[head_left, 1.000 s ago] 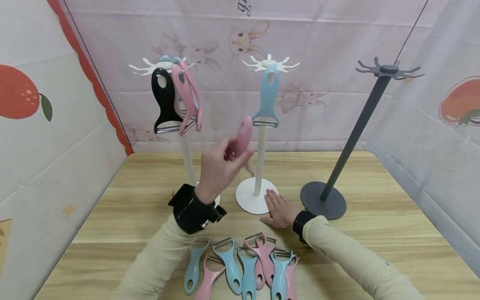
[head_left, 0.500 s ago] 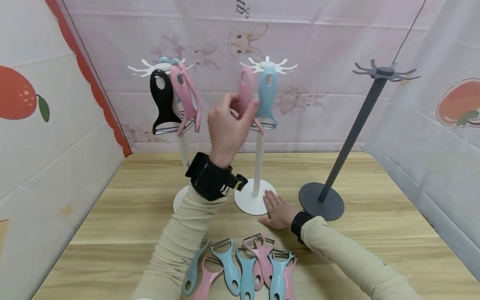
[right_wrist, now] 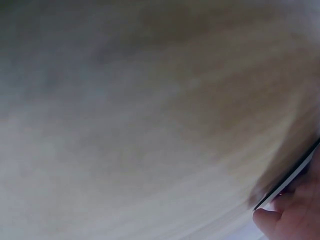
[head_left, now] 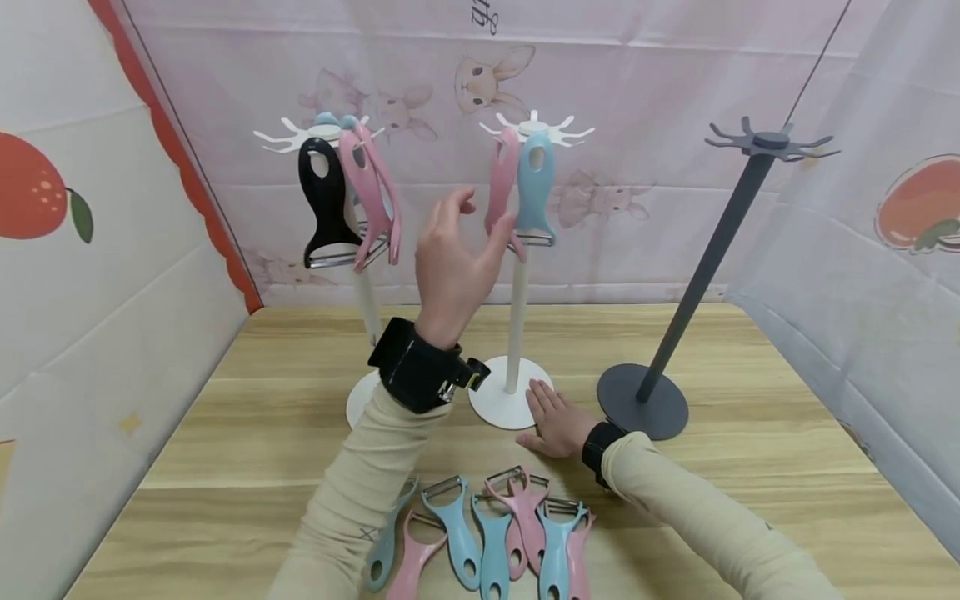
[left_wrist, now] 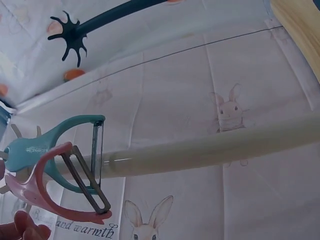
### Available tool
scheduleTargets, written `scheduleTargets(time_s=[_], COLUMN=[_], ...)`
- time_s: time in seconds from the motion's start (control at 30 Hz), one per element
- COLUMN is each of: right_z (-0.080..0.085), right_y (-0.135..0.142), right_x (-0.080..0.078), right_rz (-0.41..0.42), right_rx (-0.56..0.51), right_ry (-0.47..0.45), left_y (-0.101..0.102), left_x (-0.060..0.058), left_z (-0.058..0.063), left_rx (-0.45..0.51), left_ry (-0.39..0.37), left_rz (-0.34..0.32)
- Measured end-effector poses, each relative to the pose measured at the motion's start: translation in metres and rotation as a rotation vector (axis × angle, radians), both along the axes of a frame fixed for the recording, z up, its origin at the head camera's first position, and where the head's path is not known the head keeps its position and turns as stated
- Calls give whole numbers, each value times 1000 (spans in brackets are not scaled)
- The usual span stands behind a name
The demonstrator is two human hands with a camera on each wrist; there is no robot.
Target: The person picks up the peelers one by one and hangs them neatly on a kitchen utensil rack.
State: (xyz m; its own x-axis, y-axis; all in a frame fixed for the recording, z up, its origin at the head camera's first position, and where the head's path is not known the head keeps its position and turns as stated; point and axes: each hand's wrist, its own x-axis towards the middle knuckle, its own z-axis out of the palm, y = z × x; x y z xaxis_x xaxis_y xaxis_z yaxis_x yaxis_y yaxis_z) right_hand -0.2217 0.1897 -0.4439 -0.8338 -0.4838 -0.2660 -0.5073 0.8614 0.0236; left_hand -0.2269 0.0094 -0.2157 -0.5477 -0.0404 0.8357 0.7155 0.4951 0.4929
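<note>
A pink peeler [head_left: 502, 179] hangs from the middle white stand [head_left: 515, 325], beside a blue peeler [head_left: 536, 179]. My left hand [head_left: 457, 267] is just left of the pink peeler, its fingers spread away from the thumb. The thumb tip is at the peeler's lower handle; whether it touches I cannot tell. In the left wrist view, the pink peeler [left_wrist: 40, 192] overlaps the blue peeler [left_wrist: 35, 150], with fingertips [left_wrist: 30, 230] apart below. My right hand [head_left: 558, 421] rests with straight fingers on the edge of the stand's round white base.
On the left white stand [head_left: 365, 300] hang a black peeler [head_left: 324, 204], pink peelers [head_left: 367, 187] and blue ones behind. A dark grey stand [head_left: 697, 275] with bare hooks leans at the right. Several blue and pink peelers [head_left: 491, 533] lie at the table's front.
My left hand raised the pink peeler to the middle stand's hooks, then let it go. It now hangs beside the blue one. The right hand stayed on the base.
</note>
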Motion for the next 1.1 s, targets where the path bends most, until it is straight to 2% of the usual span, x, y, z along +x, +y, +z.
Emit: scheduleTargets(time_s=[0.2, 0.33, 0.63, 0.73, 0.87, 1.0, 1.1], right_z=[-3, -4, -6, -6, -6, -7, -7], right_y=[1, 1, 2, 2, 1, 0, 1], right_x=[-2, -2, -1, -1, -1, -2, -3], right_rz=[1, -2, 7, 10, 13, 13, 11], right_rx=[-4, 7, -7, -17, -18, -13, -8], right_ry=[5, 4, 1, 10, 21, 15, 13], left_y=[-16, -27, -62, -73, -90, -107, -121], left_x=[13, 23, 46, 50, 53, 55, 59], left_z=[-20, -39, -101, -119, -140, -156, -164], left_rx=[-4, -87, -525, -650, -791, -964, -1120], left_ry=[51, 82, 68, 71, 61, 1, -113], left_rz=[-48, -75, -135, -143, -189, -297, -422])
